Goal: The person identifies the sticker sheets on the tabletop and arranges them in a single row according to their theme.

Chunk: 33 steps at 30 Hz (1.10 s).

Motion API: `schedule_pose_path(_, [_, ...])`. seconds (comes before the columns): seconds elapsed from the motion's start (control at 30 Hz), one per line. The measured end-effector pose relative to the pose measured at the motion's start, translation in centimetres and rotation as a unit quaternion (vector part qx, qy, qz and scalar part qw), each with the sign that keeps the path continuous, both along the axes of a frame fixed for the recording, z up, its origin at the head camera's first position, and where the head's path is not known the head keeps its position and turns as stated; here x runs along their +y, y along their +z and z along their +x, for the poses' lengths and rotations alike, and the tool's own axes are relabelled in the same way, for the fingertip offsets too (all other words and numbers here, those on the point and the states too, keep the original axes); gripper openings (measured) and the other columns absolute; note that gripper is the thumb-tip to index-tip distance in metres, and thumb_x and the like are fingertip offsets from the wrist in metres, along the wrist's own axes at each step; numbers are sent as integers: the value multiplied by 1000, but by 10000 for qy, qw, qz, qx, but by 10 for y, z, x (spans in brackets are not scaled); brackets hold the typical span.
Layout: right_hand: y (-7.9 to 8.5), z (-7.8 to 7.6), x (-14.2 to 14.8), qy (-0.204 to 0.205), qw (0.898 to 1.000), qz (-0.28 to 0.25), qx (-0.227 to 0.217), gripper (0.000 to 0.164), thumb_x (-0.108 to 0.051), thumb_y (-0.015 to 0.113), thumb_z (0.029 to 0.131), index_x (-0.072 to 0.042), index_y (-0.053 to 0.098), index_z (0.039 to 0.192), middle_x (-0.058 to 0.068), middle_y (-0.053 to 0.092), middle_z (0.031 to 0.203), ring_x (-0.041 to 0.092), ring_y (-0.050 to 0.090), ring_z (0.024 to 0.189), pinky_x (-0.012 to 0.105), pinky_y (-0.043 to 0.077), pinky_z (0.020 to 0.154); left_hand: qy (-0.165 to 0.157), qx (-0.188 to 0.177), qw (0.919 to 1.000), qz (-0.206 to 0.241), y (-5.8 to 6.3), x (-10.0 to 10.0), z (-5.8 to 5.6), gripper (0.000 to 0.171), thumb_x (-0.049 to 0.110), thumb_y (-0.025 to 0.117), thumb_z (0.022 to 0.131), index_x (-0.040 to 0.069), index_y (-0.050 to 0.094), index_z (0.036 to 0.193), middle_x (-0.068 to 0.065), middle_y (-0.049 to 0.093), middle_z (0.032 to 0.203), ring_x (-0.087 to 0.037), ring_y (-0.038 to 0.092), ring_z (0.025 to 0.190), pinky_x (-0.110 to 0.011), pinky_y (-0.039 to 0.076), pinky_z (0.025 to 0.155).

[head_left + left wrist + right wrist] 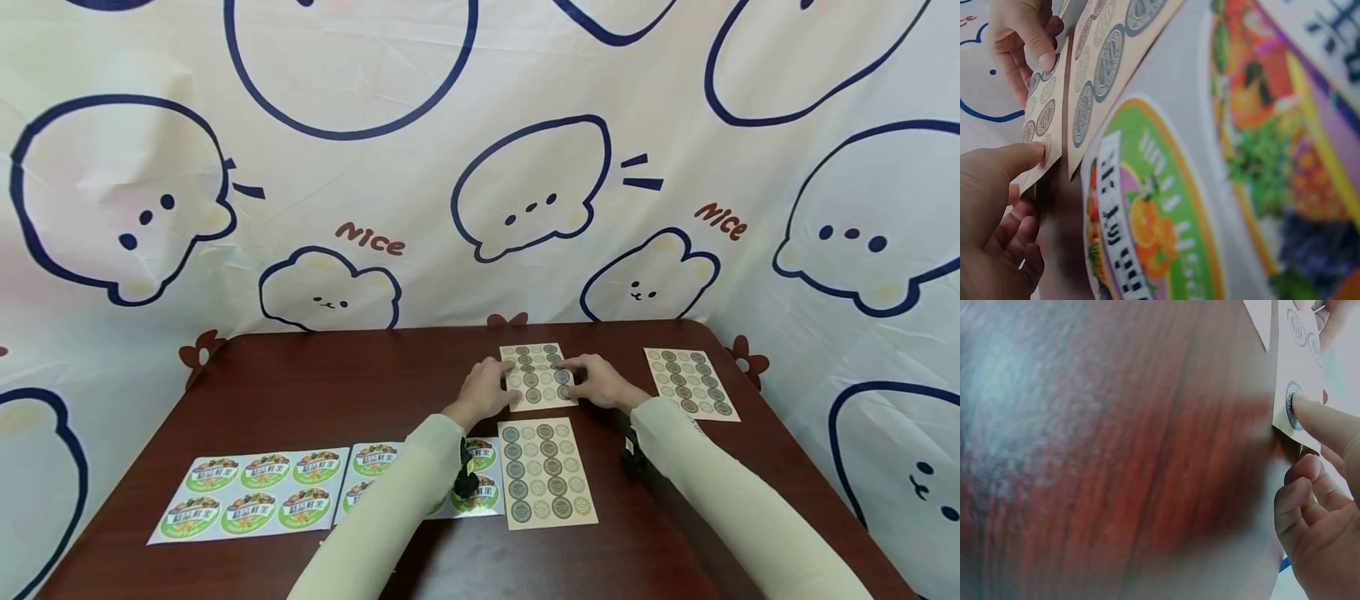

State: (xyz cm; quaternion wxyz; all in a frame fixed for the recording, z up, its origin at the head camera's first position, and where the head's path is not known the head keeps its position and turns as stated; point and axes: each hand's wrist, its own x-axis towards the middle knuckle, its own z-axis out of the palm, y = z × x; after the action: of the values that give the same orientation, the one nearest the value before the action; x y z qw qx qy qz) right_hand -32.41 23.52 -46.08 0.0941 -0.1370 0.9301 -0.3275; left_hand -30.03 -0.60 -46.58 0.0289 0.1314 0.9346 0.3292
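Between the two hands is a beige sheet of round brown and grey stickers [534, 377] near the table's far side. My left hand [480, 392] pinches its left edge, thumb on top and the other fingers below, as the left wrist view shows. On the opposite edge my right hand [600, 383] pinches it likewise; the right wrist view shows the thumb [1325, 422] pressed over a sticker. A second beige sticker sheet [534, 475] lies just nearer, and its far edge is close to the held one.
White sheets with green fruit stickers [250, 493] lie at the left, partly under the left forearm. Another beige sticker sheet [691, 383] rests by the right edge of the dark brown table [322, 392]. A patterned cloth [420, 192] hangs behind and at both sides.
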Motion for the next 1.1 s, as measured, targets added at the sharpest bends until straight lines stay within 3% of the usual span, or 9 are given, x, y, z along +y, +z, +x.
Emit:
schedule_pose_path(0.37, [1, 8, 0, -75, 9999, -101, -25, 53, -12, 76, 90, -12, 61, 141, 18, 58, 130, 20, 55, 79, 30, 48, 69, -73, 109, 9999, -38, 3, -2, 11, 57, 23, 71, 95, 11, 53, 147, -13, 59, 128, -25, 55, 106, -38, 45, 84])
schedule_pose_path(0.6, [4, 10, 2, -97, 9998, -197, 14, 54, -11, 75, 91, -12, 60, 142, 19, 57, 128, 17, 56, 70, 31, 51, 65, -126, 249, 9996, 29, 3, -3, 11, 52, 20, 67, 96, 14, 55, 146, -11, 61, 121, -20, 52, 92, -34, 44, 75])
schedule_pose_path(0.9, [18, 8, 5, -120, 9992, -340, 174, 55, -11, 75, 90, -11, 59, 142, 20, 57, 131, 18, 58, 66, 31, 52, 61, -137, 339, 9989, 298, 16, -2, 9, 50, 20, 67, 97, 15, 56, 145, -10, 60, 121, -22, 55, 98, -36, 46, 77])
schedule_pose_path(1.1, [19, 10, 7, -136, 9989, -399, 217, 54, -13, 76, 90, -12, 60, 142, 19, 57, 130, 18, 57, 68, 31, 52, 62, -128, 373, 9984, 402, 18, -2, 9, 48, 22, 67, 98, 16, 57, 144, -9, 61, 124, -23, 58, 106, -37, 48, 82])
